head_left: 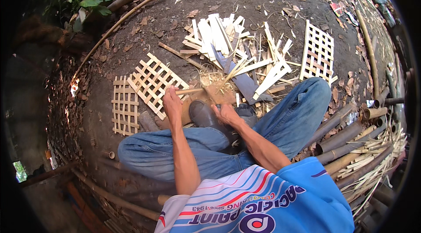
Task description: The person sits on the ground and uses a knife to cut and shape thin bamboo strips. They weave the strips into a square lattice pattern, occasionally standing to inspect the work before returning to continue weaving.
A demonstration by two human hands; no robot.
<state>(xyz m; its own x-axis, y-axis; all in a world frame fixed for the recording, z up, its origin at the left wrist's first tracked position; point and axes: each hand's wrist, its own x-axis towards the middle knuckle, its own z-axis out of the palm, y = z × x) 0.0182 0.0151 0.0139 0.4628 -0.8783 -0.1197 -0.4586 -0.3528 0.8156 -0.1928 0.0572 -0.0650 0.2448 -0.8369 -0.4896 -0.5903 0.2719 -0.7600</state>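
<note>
My left hand (pixel 172 98) is closed round one end of a narrow bamboo strip (pixel 191 91), which points to the right. Beside the strip's other end, my right hand (pixel 227 113) is closed on a knife; its brownish blade (pixel 212 95) is blurred, and the handle is hidden in my fingers. Both hands are low over my dark boots (pixel 202 113), between my bent knees. Curled pale shavings (pixel 218 79) lie just beyond the blade. Left of my left hand rests a woven bamboo lattice panel (pixel 154 80), overlapping a second panel (pixel 124 106).
Beyond my hands lies a pile of pale split bamboo strips (pixel 215 35), with a dark grey flat piece (pixel 246 86) across it. Another lattice panel (pixel 317 54) is at the right. Bamboo poles (pixel 340 138) and loose strips (pixel 372 158) crowd the near right; leaves litter the dirt ground.
</note>
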